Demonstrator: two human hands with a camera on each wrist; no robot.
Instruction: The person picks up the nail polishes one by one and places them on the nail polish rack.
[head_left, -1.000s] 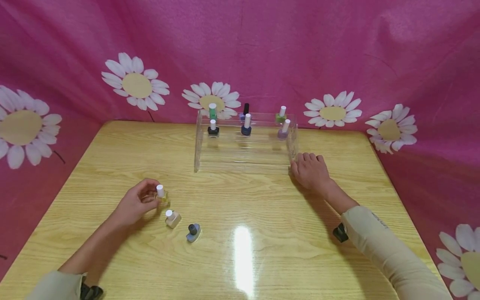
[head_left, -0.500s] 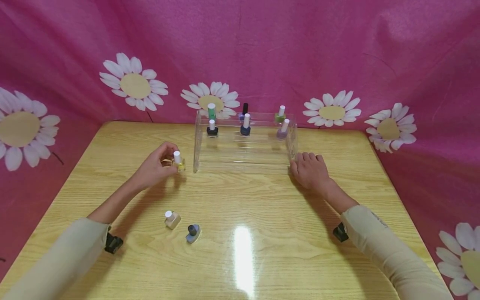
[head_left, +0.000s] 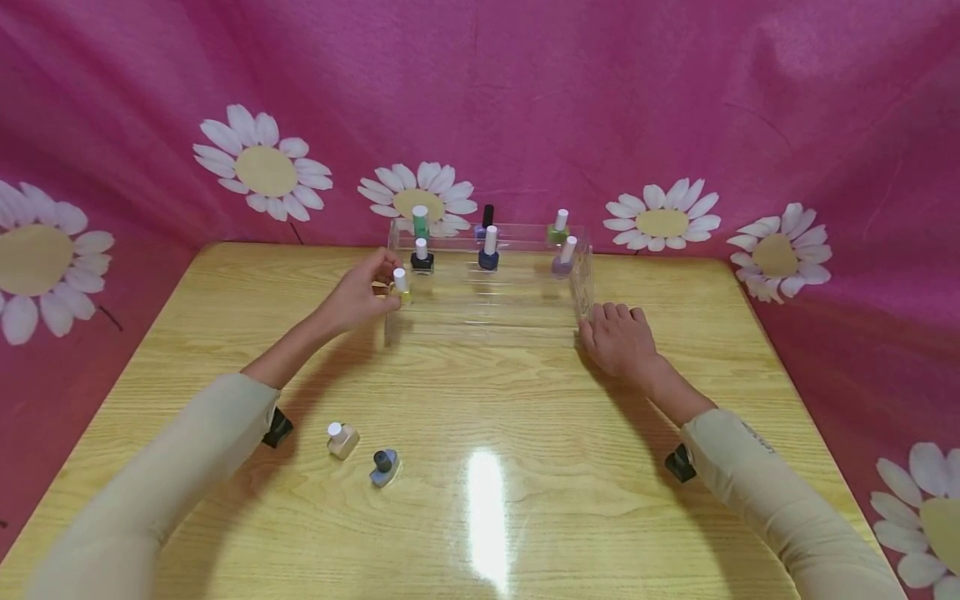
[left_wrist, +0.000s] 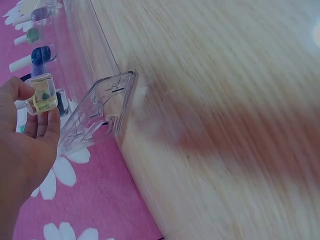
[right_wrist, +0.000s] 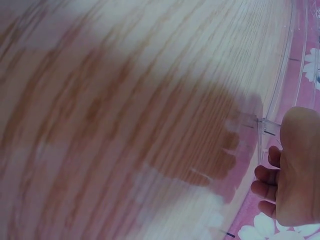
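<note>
My left hand pinches a small clear bottle of yellow nail polish with a white cap. It holds the bottle upright over the left end of a clear acrylic rack, in front of a black polish bottle. At the rack's right front corner, my right hand grips the side panel with curled fingers; the right wrist view shows its fingertips close by the clear edge. Dark blue and lilac bottles share the black one's tier. Behind stand green, black-capped and lime bottles.
Two more bottles stand on the wooden table at front left: a beige one with a white cap and a grey-blue one with a dark cap. A pink daisy-print cloth hangs behind the table and at its sides.
My left hand has carried the yellow polish bottle from beside the beige one, up and to the right, to the rack's left end. The right hand has stayed at the rack's corner.
</note>
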